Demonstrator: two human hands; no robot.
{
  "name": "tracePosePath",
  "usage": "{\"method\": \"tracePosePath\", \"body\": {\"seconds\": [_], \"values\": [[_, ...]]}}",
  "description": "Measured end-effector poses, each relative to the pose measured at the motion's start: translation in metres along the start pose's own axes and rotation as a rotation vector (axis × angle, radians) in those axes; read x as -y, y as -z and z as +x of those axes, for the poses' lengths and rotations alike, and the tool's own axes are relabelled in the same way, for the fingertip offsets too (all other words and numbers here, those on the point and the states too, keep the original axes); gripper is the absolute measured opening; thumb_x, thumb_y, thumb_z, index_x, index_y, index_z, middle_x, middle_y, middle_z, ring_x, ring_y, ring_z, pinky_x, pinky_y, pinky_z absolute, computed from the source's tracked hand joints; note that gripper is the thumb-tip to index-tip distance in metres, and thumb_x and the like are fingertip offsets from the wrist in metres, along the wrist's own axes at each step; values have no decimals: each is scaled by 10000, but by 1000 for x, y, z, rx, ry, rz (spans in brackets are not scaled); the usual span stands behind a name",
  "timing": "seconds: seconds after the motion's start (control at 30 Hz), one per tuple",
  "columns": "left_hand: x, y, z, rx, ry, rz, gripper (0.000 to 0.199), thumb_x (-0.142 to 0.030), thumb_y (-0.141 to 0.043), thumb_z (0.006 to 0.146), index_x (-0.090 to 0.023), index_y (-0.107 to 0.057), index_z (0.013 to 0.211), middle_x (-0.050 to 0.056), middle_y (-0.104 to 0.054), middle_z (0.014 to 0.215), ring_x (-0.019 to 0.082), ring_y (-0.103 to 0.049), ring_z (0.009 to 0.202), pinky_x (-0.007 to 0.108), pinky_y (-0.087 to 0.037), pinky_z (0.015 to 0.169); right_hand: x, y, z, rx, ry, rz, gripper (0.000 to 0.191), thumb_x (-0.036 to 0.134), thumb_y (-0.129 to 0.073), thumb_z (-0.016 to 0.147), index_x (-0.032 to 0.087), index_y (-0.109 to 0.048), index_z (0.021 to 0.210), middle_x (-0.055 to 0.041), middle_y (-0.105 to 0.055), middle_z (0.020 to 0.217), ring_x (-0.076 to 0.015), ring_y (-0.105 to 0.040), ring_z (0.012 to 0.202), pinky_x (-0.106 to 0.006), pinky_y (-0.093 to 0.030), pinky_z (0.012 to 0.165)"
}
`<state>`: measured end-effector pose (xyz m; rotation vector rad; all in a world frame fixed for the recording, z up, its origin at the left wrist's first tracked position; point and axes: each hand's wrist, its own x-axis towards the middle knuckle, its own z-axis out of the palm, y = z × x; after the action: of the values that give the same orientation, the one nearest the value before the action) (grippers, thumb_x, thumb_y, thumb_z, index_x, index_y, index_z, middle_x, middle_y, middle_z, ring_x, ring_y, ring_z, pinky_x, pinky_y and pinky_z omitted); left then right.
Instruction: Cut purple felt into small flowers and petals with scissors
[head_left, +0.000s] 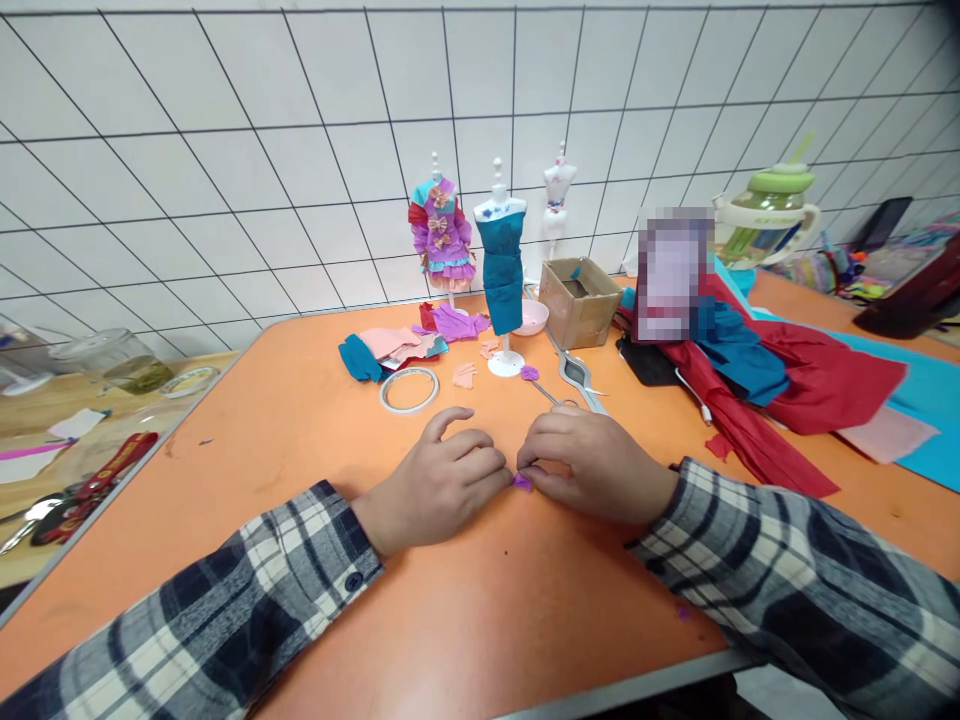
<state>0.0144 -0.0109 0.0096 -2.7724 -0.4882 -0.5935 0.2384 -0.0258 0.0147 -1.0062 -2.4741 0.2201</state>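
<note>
Low over the orange table (337, 590), a small purple piece of crepe paper (522, 483) is between my two hands. My left hand (439, 485) has its fingers curled in, their tips at the paper's left side, while the thumb sticks up. From the other side, my right hand (592, 462) pinches the paper between thumb and fingers. Just beyond lies a thin stick with a purple paper flower (529, 373) at its end. A dress form (502, 265) wrapped in teal crepe paper stands upright behind it. Grey-handled tweezers (576, 371) rest to its right.
A roll of tape (409, 390) lies left of crepe paper scraps. Behind are a dress form in a purple dress (441, 235), a bare white form (559, 190), a pink bowl (532, 318) and a cardboard box (579, 310). Red crepe paper (832, 375) and a propped phone (673, 275) are at right.
</note>
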Motion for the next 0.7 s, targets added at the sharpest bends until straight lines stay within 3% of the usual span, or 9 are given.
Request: {"method": "tracePosePath", "body": {"seconds": [0.2, 0.33, 0.57, 0.63, 0.7], "values": [[-3, -6, 2, -15, 90, -27, 134, -155, -526, 879, -191, -639, 815, 7, -645, 748, 180, -585, 845, 451, -325, 1007, 7, -3, -3, -26, 153, -292, 201, 222, -488, 929, 174, -648, 818, -51, -619, 807, -177, -482, 766, -314, -327, 661], [-7, -5, 5, -18, 265, -181, 134, -201, -534, 857, -175, -636, 773, 40, -637, 760, 186, -557, 782, 393, -409, 858, 11, -4, -4, -75, 207, -408, 185, 197, -501, 918, 178, -596, 761, -39, -571, 766, -177, -437, 731, -312, -287, 604], [-8, -7, 13, -64, 814, -837, 110, -200, -589, 799, -159, -637, 709, 22, -635, 750, 155, -576, 729, 273, -443, 690, 17, -3, -5, -180, 220, -498, 170, 162, -514, 899, 191, -572, 741, -15, -538, 699, -160, -425, 650, -311, -252, 546], [-8, -7, 14, -94, 933, -1068, 143, -267, -615, 811, -151, -645, 732, 23, -634, 758, 151, -571, 724, 269, -443, 692, 18, -5, -5, -245, 162, -431, 174, 167, -506, 903, 184, -596, 755, -16, -568, 712, -143, -456, 646, -297, -282, 557], [-9, -7, 13, -150, 976, -1253, 172, -312, -643, 812, -146, -651, 766, 19, -627, 774, 147, -560, 740, 270, -439, 716, 19, -8, -3, -324, 26, -219, 149, 186, -533, 884, 179, -621, 764, -16, -595, 725, -123, -493, 647, -268, -326, 571]]}}
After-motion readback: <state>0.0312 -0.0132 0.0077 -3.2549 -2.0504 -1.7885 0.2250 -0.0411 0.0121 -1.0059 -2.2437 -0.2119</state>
